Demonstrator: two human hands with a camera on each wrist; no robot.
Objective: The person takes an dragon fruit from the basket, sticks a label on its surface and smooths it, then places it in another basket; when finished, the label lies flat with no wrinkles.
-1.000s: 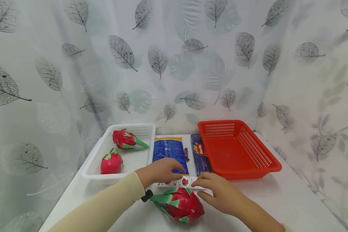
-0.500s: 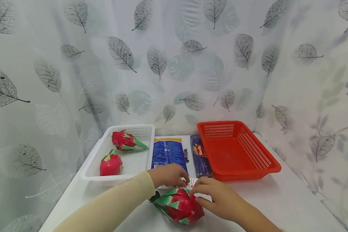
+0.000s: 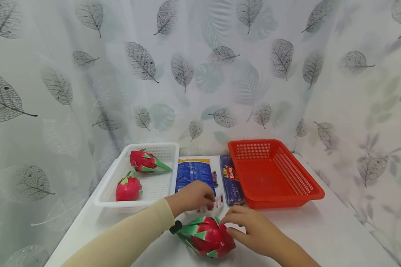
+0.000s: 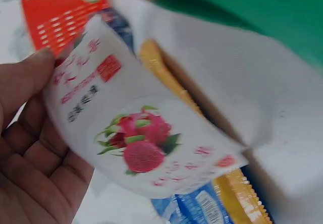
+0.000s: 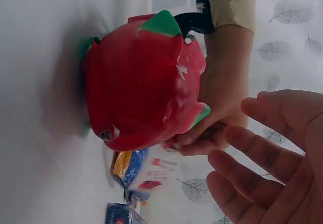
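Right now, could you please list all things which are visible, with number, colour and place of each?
Loose dragon fruit: one, red and green, table front
Printed sheet: one, white with red print, in the left hand
Dragon fruits in basket: two, red and green, white basket
White basket: one, white, left
Red basket: one, red, right
Packet: one, blue and yellow, between baskets
Small wrapped item: one, purple, right of packet
Barilla spaghetti pack: one, dark blue, beside red basket
Table: one, white, underneath
Curtain: pale with leaf prints, behind; number of panels unclear
Sleeve: one, cream, left arm
Left hand: one, bare, holding the sheet
Right hand: one, bare, beside loose fruit
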